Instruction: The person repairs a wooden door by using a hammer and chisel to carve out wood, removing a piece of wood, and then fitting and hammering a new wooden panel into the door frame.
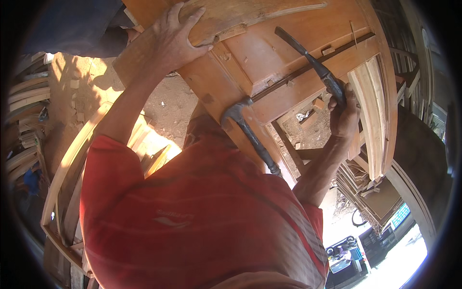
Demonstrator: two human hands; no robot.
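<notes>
My left hand lies spread on a brown wooden board at the top, its fingers and thumb apart. This board rests across a panelled wooden door. In my right hand is a chisel, its dark handle in my closed fingers and its blade pointing up and left over the door. A claw hammer with a dark handle lies on the door's near frame, close to my body and touched by neither hand.
Pale wood strips lie along the door's right side. An opening in the door shows the littered floor. Stacked timber stands at the left, and a person in dark clothes is at the upper left.
</notes>
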